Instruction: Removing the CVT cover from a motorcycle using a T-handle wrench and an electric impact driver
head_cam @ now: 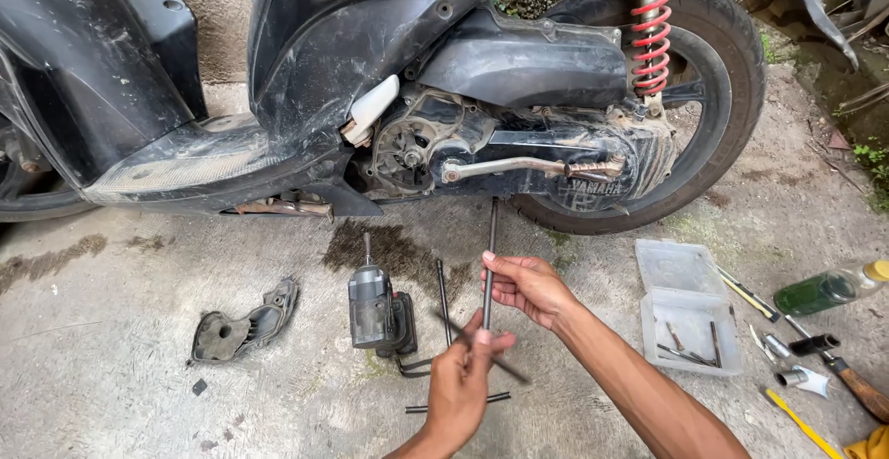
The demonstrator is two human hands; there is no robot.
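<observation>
Long rod (488, 264) in both hands, scooter (370, 79) behind, parts box (687, 315) beside

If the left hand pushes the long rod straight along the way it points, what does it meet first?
The left hand and right hand hold the long rod pointing up-frame. Its line likely reaches the scooter's engine case, near the kick lever; depth is unclear.
</observation>
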